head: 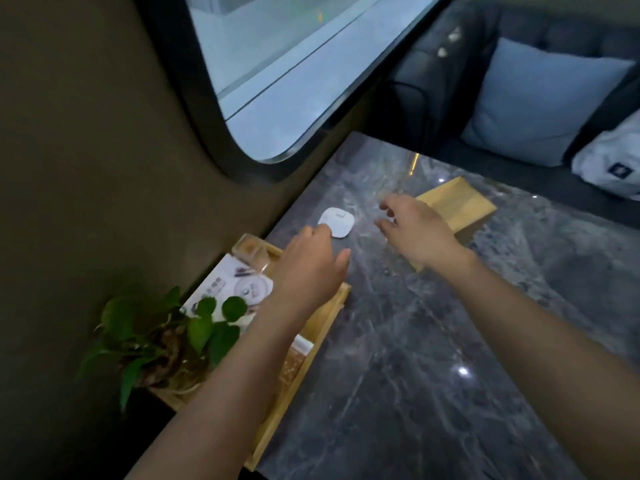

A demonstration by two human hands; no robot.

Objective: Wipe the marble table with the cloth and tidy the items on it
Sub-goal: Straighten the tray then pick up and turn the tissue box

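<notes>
A small white rounded-square device (336, 221) lies flat on the far left of the marble table (433, 341). The left hand (311, 268) touches its near edge, fingers apart; the right hand (414, 228), loosely open, hovers just right.

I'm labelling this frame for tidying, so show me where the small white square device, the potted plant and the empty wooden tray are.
small white square device (336, 221), head view, on its white top face.
potted plant (200, 329), head view, on a green leaf.
empty wooden tray (460, 202), head view, on its bare inside floor.
</notes>
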